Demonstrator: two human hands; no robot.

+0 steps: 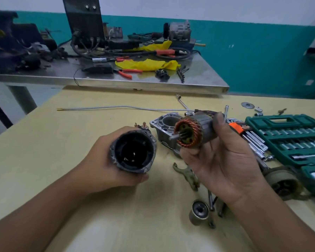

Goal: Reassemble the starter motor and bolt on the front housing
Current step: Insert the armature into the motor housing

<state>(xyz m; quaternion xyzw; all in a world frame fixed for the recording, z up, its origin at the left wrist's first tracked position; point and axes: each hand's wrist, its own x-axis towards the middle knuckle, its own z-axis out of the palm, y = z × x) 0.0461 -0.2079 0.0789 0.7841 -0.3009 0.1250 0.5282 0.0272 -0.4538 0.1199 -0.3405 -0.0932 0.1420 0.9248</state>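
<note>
Motor casing (133,151), open end toward the camera, sits gripped in the left hand (105,160) above the yellow table (80,106). Right of the casing, the right hand (220,160) grips the copper-wound rotor (191,131); the grey front housing (166,128) lies behind it.

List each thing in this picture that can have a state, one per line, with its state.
Left hand: grips the casing, held off the table.
Casing: hollow, open end toward the camera.
Right hand: grips the armature.
Armature: outside the casing, shaft end pointing at it.
Front housing: lies on the table, not fitted.
Socket case: open, sockets inside.
Fork lever: loose on the table.
</note>
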